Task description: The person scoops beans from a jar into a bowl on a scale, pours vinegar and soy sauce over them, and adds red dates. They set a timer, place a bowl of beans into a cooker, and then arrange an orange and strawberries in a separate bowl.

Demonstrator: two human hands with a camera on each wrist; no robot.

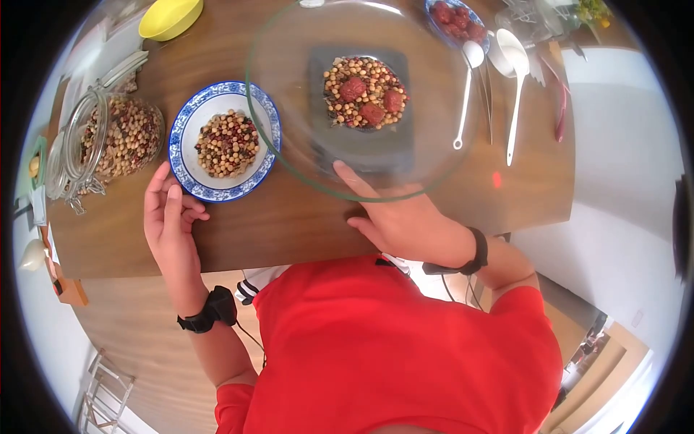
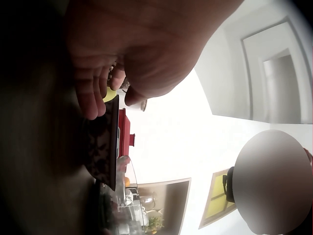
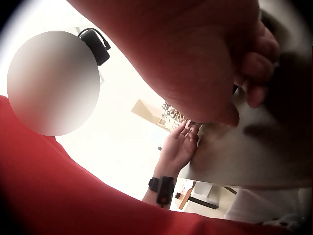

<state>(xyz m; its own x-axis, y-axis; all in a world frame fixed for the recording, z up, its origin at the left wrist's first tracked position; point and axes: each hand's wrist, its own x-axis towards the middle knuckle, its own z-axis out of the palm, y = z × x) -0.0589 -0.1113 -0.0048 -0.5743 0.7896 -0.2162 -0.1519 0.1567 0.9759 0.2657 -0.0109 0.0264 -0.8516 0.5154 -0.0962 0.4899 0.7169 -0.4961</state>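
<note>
My left hand is at the near left rim of a blue-and-white bowl of mixed beans, its fingers loosely bent. In the left wrist view, fingertips lie right at the bowl's outer wall. My right hand reaches under the near rim of a large glass bowl, index finger straight toward the front edge of a dark square kitchen scale. The glass bowl stands over the scale and contains mixed beans topped with three red dates.
Left of the bowls, a clip-top glass jar of beans lies tipped. A yellow bowl stands at the back left. Farther right are a plate of dates, a white spoon, a white ladle and tweezers.
</note>
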